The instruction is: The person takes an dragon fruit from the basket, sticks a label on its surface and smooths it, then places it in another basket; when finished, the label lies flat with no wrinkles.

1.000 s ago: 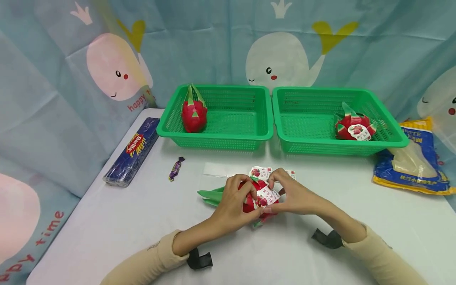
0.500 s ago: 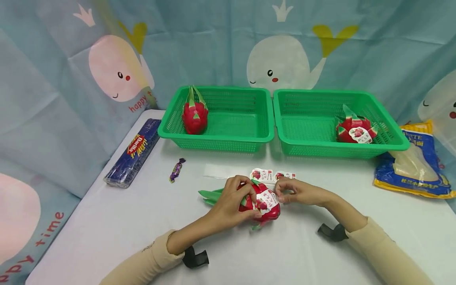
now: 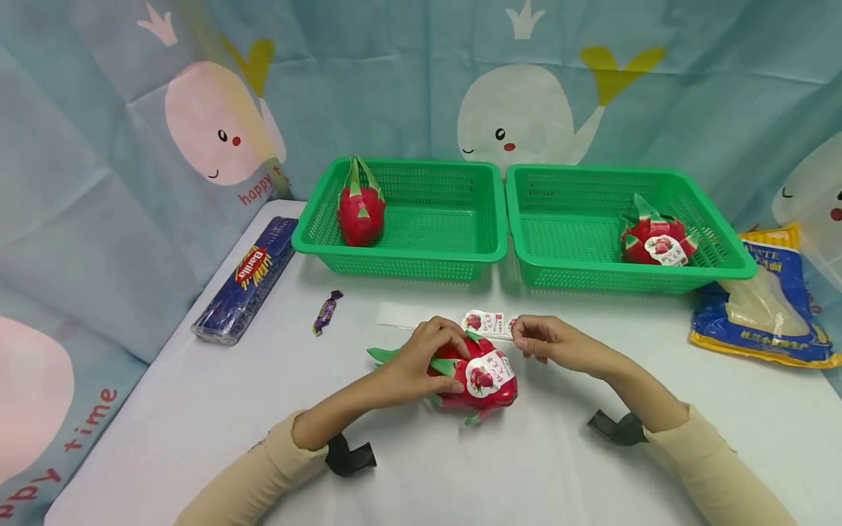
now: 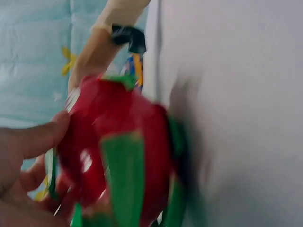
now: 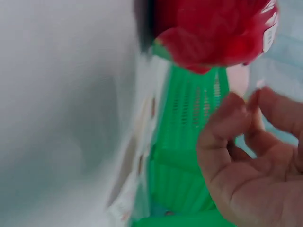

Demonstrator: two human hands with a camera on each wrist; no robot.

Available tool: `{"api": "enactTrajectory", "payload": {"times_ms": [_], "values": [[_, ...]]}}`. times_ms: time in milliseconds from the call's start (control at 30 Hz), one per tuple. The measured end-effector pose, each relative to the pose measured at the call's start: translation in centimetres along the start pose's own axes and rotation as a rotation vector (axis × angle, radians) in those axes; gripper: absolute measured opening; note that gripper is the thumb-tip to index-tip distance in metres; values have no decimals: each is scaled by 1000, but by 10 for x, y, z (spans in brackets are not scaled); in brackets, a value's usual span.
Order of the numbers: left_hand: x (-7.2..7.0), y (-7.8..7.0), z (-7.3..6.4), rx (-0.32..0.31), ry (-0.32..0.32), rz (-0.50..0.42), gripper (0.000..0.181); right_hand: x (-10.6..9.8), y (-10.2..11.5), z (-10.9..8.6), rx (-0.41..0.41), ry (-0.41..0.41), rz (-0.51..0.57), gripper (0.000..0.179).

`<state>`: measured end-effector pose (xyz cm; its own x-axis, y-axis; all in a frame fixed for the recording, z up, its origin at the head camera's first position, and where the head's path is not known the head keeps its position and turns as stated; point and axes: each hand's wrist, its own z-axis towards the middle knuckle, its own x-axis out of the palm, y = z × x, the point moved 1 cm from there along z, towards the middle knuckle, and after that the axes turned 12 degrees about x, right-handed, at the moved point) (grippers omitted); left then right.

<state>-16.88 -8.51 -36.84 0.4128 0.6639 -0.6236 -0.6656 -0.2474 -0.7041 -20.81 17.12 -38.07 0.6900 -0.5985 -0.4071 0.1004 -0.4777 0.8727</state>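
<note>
A red dragon fruit [image 3: 505, 397] with green leaf tips lies on its side on the white table, leaves toward the left. On its upper side sits a white label [image 3: 489, 373] with a fruit picture. My left hand [image 3: 414, 369] grips the fruit's leafy end; in the left wrist view my thumb [image 4: 49, 135] presses against the red skin. My right hand [image 3: 559, 347] hovers just right of the fruit, apart from it. Its fingers are loosely curled, with thumb and forefinger tips close together and no object visible between them. Behind the fruit lies a label strip [image 3: 483, 321], partly hidden by my right hand.
Two green baskets stand at the back: the left basket [image 3: 401, 257] bears an unlabelled dragon fruit [image 3: 361, 218], the right basket [image 3: 631, 276] a labelled one [image 3: 647, 237]. A spaghetti pack [image 3: 246, 281] and a wrapped candy [image 3: 325, 313] lie left. A blue-yellow bag [image 3: 763, 299] lies right.
My right hand has drawn back to the right, off the fruit's label, which now shows fully. My left hand has shifted slightly left along the fruit, baring more of its red skin.
</note>
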Motion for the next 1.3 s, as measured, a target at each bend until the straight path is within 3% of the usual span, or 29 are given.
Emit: {"api": "enactTrajectory", "payload": {"times_ms": [67,133,200,267,367,467,567,667,767,867,1000,1300], "values": [[-12,3,2,-23,38,-74,34,3,7,0,-14,-86,17,14],[-26,10,5,-62,21,-145,31,10,16,-1,-37,-166,-32,12],[-41,21,8,-139,-72,-250,29,18,27,-1,-59,-233,-126,18],[-55,36,11,-214,-216,-348,27,27,37,-1,-56,-273,-211,34],[-69,59,10,-316,-396,-467,33,38,50,0,7,-284,-338,63],[-77,77,6,-405,-480,-523,42,47,59,5,65,-252,-445,80],[-83,90,2,-469,-549,-625,47,53,64,10,86,-226,-535,87],[-90,98,-2,-488,-637,-763,43,56,68,16,88,-211,-578,84],[-98,103,-5,-478,-726,-893,27,56,68,20,97,-188,-580,80],[-104,105,-7,-472,-770,-965,15,54,69,23,100,-155,-546,76],[-108,106,-9,-461,-770,-992,15,52,69,25,81,-156,-513,71],[-109,106,-7,-426,-779,-992,17,50,65,25,38,-255,-473,65]]}}
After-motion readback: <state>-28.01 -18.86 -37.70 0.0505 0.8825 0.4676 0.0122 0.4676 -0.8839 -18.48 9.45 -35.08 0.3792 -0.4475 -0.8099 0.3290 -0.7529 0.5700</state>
